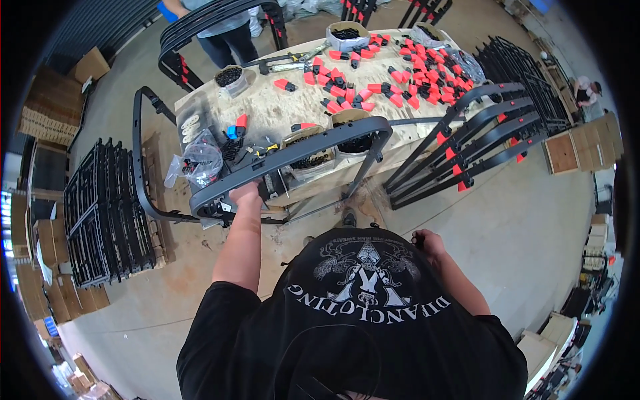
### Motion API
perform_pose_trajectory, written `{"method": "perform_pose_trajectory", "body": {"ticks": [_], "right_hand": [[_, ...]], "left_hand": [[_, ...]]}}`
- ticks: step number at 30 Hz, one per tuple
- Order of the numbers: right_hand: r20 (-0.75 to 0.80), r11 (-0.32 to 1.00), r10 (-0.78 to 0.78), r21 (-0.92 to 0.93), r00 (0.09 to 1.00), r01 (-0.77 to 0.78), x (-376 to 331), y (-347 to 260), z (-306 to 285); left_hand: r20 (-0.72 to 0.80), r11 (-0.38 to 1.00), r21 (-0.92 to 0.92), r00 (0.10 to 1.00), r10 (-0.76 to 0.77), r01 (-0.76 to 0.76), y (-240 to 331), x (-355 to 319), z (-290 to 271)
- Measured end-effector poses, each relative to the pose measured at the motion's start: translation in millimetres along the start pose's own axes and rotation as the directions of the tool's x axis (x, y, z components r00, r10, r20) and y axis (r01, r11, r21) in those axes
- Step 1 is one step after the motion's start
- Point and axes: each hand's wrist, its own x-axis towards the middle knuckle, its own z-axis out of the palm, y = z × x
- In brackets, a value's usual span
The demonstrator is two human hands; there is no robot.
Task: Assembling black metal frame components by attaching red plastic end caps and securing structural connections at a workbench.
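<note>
Left hand [244, 195] wrapped around the grey frame [293, 155], gripping its lower bar; frame leans tilted against the table [293, 107] edge, at 11 o'clock from the person's torso. Right hand [427, 241] held low at 2 o'clock, fingers curled; contents cannot be told. Red-and-black clips [407, 73] scattered across the table's far side at 1 o'clock.

**Frames all round the table**

The table [293, 107] stands ahead of the person, with clips [407, 67] scattered over its far right part and tubs of small parts [230, 77] toward its left and near edges. A curved frame [293, 157] lies across its near edge, the left hand [243, 195] on it. More frames lean against its right side [467, 143]; others are stacked on the floor to the left [103, 213].
</note>
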Motion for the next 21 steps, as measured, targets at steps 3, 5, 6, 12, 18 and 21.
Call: {"method": "perform_pose_trajectory", "body": {"ticks": [3, 5, 6, 12, 18, 21], "right_hand": [[-0.043, 0.991, -0.064, 0.119, 0.997, 0.069, -6.9, 19.2, 1.4], [-0.012, 0.979, -0.102, 0.176, 0.995, 0.103, -18.9, 10.7, 20.4], [0.070, 0.970, -0.117, 0.224, 0.991, 0.099, -30.4, 3.6, 34.9], [0.428, 0.995, -0.095, 0.014, 0.899, 0.098, -40.7, -38.2, 84.0], [0.432, 0.402, -0.136, -0.798, 0.891, 0.449, -106.4, -70.2, 192.7], [0.461, 0.232, -0.054, -0.857, 0.886, 0.461, -89.8, -66.5, 224.8]], "left_hand": [[0.142, 0.633, -0.710, 0.944, -0.299, 0.308, 96.1, -63.2, 19.2], [0.285, 0.505, -0.751, 0.899, -0.334, 0.426, 105.9, -75.7, 4.8], [0.290, 0.511, -0.746, 0.898, -0.330, 0.428, 111.4, -84.3, -6.0], [0.567, 0.597, -0.532, 0.776, -0.276, 0.601, 121.2, -127.8, -47.9], [0.569, 0.653, -0.441, 0.754, -0.327, 0.616, 113.5, -165.6, -78.8], [0.551, 0.641, -0.452, 0.759, -0.346, 0.620, 97.7, -174.9, -96.6]]}}
